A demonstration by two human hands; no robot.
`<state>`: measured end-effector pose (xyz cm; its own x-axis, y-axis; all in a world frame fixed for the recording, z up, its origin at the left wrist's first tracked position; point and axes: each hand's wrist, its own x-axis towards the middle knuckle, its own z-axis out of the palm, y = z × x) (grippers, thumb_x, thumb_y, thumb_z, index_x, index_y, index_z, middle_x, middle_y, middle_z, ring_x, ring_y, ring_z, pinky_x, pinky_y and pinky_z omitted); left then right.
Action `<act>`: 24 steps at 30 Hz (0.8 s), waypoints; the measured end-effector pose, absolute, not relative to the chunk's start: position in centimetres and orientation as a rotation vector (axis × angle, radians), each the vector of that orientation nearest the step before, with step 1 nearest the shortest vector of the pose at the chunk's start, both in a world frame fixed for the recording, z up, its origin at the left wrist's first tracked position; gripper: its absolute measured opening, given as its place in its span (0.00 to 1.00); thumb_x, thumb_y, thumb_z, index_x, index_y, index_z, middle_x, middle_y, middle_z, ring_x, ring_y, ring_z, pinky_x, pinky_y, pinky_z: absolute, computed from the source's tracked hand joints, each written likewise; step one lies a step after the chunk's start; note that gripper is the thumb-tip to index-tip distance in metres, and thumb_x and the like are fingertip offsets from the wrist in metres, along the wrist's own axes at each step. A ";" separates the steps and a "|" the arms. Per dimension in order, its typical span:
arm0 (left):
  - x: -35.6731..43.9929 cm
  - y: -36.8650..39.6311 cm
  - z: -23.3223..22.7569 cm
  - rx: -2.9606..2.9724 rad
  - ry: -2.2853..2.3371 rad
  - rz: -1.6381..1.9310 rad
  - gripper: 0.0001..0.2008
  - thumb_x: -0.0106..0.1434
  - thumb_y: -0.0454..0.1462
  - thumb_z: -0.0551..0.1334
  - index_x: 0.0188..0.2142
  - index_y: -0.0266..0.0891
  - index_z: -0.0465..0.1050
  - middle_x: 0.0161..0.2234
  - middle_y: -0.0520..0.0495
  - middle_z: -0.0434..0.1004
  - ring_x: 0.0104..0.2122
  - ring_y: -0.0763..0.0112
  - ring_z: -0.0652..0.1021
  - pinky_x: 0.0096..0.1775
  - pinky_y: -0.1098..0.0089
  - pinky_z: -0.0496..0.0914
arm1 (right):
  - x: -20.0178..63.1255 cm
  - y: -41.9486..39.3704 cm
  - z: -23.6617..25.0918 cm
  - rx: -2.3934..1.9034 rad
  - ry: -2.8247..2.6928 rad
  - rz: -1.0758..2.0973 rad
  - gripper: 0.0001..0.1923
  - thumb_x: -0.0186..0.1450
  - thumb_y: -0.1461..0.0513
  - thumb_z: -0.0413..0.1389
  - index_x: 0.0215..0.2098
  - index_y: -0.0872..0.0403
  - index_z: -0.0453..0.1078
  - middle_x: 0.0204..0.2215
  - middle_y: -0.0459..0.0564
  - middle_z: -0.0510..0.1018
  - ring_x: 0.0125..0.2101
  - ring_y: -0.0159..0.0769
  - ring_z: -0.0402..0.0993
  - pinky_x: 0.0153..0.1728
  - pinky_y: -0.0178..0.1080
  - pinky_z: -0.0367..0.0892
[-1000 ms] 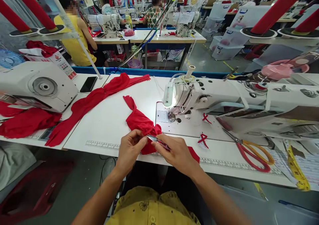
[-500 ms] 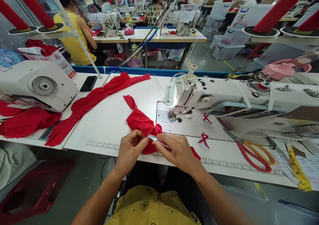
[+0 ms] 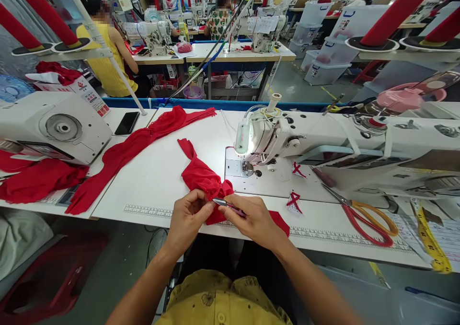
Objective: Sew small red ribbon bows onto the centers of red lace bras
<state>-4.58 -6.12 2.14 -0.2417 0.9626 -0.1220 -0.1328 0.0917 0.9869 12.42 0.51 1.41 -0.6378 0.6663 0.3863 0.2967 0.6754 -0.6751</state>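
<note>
Both hands worked at lower centre: the left hand (image 3: 187,217) pinched the red fabric (image 3: 203,179), the right hand (image 3: 257,219) gripped thread snips (image 3: 224,203); trimming seemingly underway, demanding careful aim.

Red fabric (image 3: 201,176) on a white table (image 3: 158,171); red-and-orange-handled scissors (image 3: 370,219) lower right; yellow floral shirt (image 3: 223,301) at the bottom.

A single head-worn camera looks forward and down from a seated person's eye level, close over the white table (image 3: 154,171) and sewing machine (image 3: 273,138). Beyond them it faces across the workroom toward further tables, all in wide view.
</note>
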 end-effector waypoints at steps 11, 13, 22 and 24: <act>-4.8 -5.9 1.6 0.910 1.318 1.349 0.08 0.59 0.40 0.68 0.32 0.37 0.74 0.31 0.49 0.76 0.32 0.71 0.74 0.36 0.72 0.69 | 12.5 0.6 1.1 -0.759 -2.223 0.863 0.14 0.71 0.57 0.53 0.28 0.53 0.65 0.20 0.38 0.59 0.21 0.26 0.51 0.24 0.33 0.49; -4.8 -5.9 1.5 0.907 1.311 1.345 0.08 0.59 0.39 0.68 0.32 0.37 0.74 0.31 0.49 0.76 0.32 0.71 0.74 0.36 0.72 0.69 | 12.5 0.7 1.0 -0.766 -2.210 0.899 0.15 0.71 0.57 0.53 0.27 0.53 0.64 0.20 0.38 0.58 0.21 0.26 0.50 0.24 0.33 0.49; -4.9 -5.7 1.3 0.936 1.304 1.343 0.08 0.61 0.39 0.67 0.32 0.37 0.73 0.31 0.49 0.75 0.32 0.71 0.73 0.37 0.71 0.68 | 12.6 0.8 1.0 -0.783 -2.218 0.927 0.13 0.71 0.57 0.53 0.30 0.54 0.66 0.20 0.39 0.60 0.21 0.25 0.52 0.24 0.32 0.49; -5.0 -5.8 1.2 0.943 1.300 1.342 0.08 0.61 0.39 0.67 0.32 0.37 0.73 0.31 0.49 0.75 0.32 0.71 0.72 0.37 0.71 0.68 | 12.7 0.8 0.9 -0.770 -2.243 0.851 0.13 0.71 0.57 0.53 0.31 0.54 0.66 0.20 0.39 0.61 0.21 0.26 0.52 0.25 0.33 0.49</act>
<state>-4.97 -5.76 1.24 -0.1946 0.9752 -0.1054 -0.1361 0.0796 0.9875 12.68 0.79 0.86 -0.6436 0.6897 0.3318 0.2961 0.6241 -0.7231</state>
